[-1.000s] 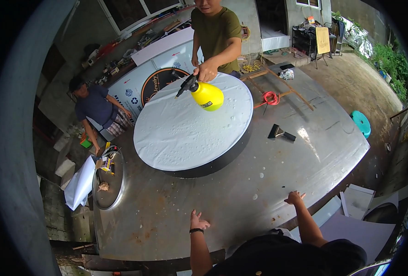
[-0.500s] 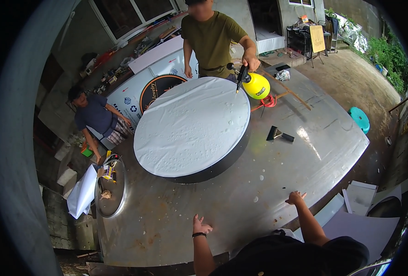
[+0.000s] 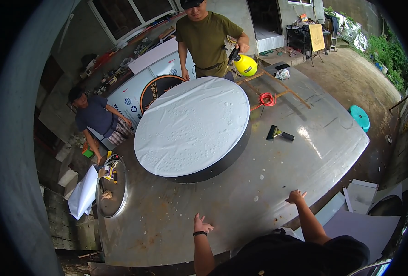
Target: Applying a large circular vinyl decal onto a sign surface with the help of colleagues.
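The wearer is leaning over a large metal table (image 3: 305, 152) with both hands flat on its near part. The left hand (image 3: 202, 226) is resting palm down, fingers spread and released, grasping nothing; a dark band is sitting on its wrist. The right hand (image 3: 296, 197) is lying near the table's right near edge, fingers loosely splayed, likewise empty. Well beyond both hands, a big round disc (image 3: 192, 126) covered in wrinkled white sheet is occupying the table's middle. A black scraper (image 3: 279, 134) is lying to the right of the disc, and a red coiled cord (image 3: 267, 99) farther off. Across the table a person in an olive shirt (image 3: 206, 39) is holding a yellow spray bottle (image 3: 244, 64). A second person (image 3: 96, 119) is crouching at the left side.
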### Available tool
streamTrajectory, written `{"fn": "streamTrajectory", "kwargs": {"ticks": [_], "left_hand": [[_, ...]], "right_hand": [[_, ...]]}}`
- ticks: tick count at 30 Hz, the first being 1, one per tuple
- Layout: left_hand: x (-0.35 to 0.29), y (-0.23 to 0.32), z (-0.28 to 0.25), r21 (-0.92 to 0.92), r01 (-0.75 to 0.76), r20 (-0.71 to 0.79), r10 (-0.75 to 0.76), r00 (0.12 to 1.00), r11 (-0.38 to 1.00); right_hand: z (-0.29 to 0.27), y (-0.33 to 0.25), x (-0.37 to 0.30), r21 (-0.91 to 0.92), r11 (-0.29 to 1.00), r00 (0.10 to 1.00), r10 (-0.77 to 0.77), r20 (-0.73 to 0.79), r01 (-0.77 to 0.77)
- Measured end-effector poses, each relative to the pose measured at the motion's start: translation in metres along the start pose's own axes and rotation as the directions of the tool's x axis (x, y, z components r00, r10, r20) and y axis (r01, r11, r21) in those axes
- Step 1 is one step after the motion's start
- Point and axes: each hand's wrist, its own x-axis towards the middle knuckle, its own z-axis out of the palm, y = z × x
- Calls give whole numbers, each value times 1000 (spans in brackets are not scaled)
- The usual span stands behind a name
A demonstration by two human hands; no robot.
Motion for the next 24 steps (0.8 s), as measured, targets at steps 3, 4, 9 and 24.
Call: {"fn": "streamTrajectory", "kwargs": {"ticks": [3,4,9,24], "left_hand": [[1,-1,-2,-37,-19,8,19,1000,999],[-1,-2,0,-41,-14,3,14,1000,999],[-6,-2,3,-68,5,-9,-6,1000,998],[-14,-6,2,-164,-53,63,64,996,985]], "right_hand": [[0,-1,-1,-1,1000,1000,-3,-12,3],[0,0,-2,-3,1000,1000,-5,-9,4],[2,2,-1,-21,1000,1000,-15,-15,14],[-7,1,-1,-42,999,1000,-20,7,20]]}}
